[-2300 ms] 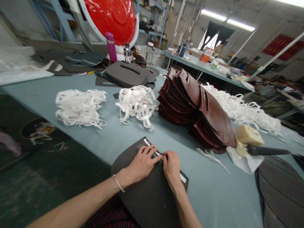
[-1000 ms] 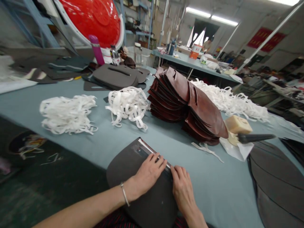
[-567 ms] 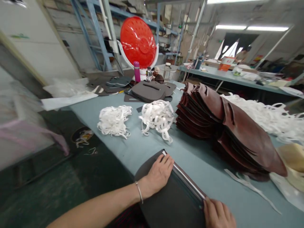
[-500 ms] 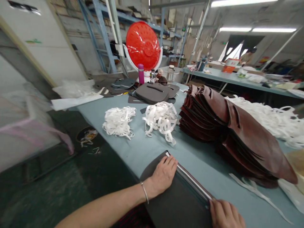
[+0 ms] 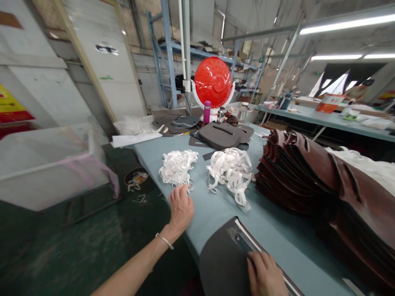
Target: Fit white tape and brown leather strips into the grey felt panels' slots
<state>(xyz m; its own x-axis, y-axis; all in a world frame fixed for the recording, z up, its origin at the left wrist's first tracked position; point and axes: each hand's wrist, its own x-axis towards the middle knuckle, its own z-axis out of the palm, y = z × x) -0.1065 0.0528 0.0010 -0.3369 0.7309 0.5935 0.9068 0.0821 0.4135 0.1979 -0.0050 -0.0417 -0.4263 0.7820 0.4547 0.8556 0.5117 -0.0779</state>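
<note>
My left hand (image 5: 181,209), with a bracelet on the wrist, reaches to the near edge of a loose pile of white strips (image 5: 177,164). Its fingers are loosely bent, and I see nothing held in them. A dark grey leather-like panel (image 5: 224,257) with a rounded end lies at the table's near edge. Along its right side runs a narrow white strip (image 5: 243,231) beside a brownish edge. My right hand (image 5: 268,274) has its bent fingers on the panel by that edge; part of the hand is cut off by the frame's bottom.
A second tangle of white strips (image 5: 230,170) lies on the blue-grey table (image 5: 212,218). To its right stands a tall stack of brown leather pieces (image 5: 324,176). Further back are grey cut pieces (image 5: 220,135), a purple bottle (image 5: 207,112) and a red round heater (image 5: 213,81).
My left hand has left the panel and moved leftward and away from me to the white strip pile. My right hand now rests further up the panel's edge. The view has swung left.
</note>
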